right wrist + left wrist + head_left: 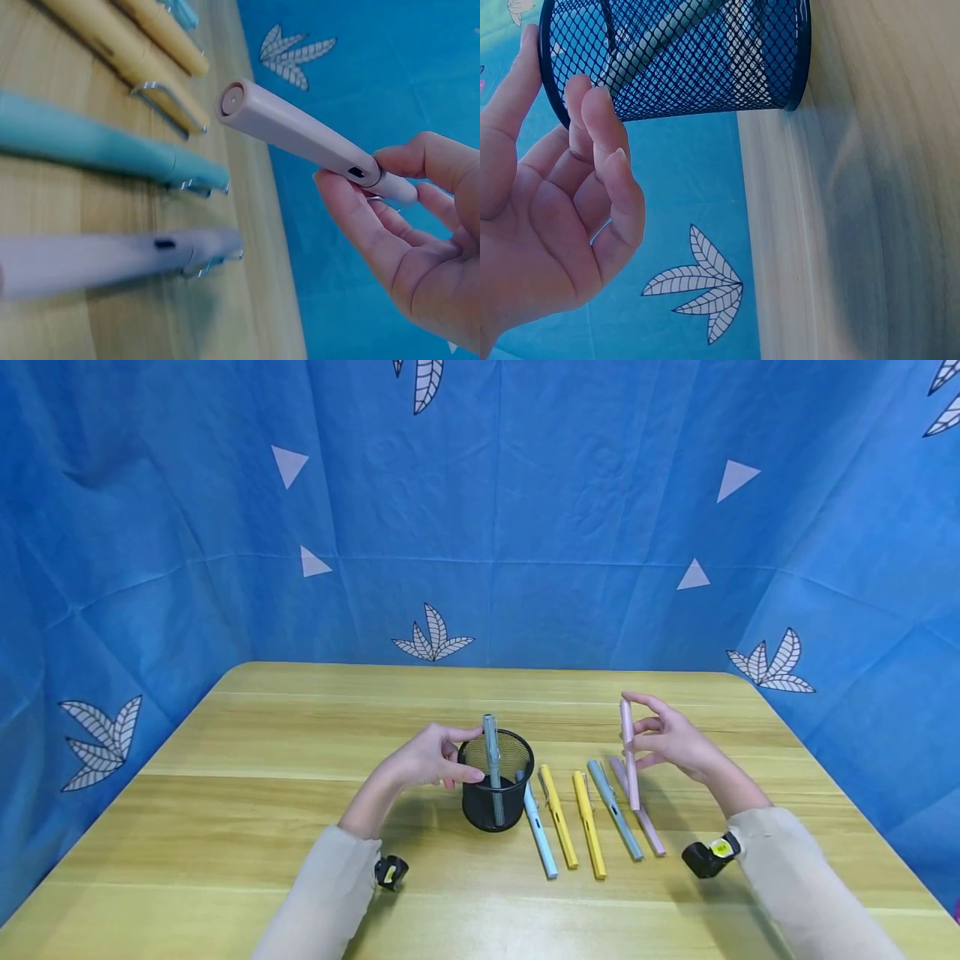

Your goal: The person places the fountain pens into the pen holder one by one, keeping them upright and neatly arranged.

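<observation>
Head view: pinching a pink pen [628, 752] near its upper end between thumb and fingertips of the right hand [671, 743], holding it almost upright and clear of the desk [225, 827], directly above the row lying below that hand. Steadying the black mesh cup [480, 810] with the left hand [427, 760], fingers loosely bent and resting against the wall and rim, not wrapped round it; confirming the same in the left wrist view, fingertips just meeting the mesh. Carrying only one thing in the cup at present: a grey-blue pen [491, 752], standing slightly tilted, top poking over the rim beside the left fingertips. Lying beneath and inward of the right hand, side by side: a light blue pen [538, 831], two yellow pens [558, 818], a teal pen [615, 810] and a second pink pen [645, 822], the light blue one just beside the cup. Judging the step as pen lifted, not yet at the cup. Calling next, probably, for travelling inward toward the left hand, keeping the pen upright, clearing the rim and missing the pen already inside.
</observation>
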`<state>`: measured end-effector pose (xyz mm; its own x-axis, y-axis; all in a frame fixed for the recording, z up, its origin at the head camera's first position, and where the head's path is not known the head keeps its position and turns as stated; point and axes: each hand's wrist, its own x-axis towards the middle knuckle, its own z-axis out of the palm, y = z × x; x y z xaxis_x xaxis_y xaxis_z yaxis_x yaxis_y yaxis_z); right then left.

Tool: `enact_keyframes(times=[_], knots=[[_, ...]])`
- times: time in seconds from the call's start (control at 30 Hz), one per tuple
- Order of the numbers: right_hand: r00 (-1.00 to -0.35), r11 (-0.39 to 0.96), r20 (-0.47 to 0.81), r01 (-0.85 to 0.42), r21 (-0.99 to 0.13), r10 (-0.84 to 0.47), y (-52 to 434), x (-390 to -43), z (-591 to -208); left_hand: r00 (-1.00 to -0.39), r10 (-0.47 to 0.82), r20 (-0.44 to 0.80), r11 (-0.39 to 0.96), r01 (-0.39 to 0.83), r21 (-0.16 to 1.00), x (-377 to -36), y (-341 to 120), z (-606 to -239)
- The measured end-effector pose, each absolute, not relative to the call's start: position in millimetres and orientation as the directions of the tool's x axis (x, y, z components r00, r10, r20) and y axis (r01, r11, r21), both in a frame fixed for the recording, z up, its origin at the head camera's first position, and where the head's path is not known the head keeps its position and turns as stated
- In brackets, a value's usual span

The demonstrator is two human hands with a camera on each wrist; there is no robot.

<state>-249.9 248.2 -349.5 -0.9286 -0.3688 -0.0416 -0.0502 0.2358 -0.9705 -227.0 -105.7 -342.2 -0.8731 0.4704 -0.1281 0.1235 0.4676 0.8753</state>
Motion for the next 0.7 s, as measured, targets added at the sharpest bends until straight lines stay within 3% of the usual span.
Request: enact_keyframes(times=[0.7], knots=[[-0.958, 0.037, 0.098, -0.111, -0.993, -0.268, 210, -237, -335, -0.863, 0.493, -0.113, 0.453, 0.144, 0.880, -226, -107, -342]])
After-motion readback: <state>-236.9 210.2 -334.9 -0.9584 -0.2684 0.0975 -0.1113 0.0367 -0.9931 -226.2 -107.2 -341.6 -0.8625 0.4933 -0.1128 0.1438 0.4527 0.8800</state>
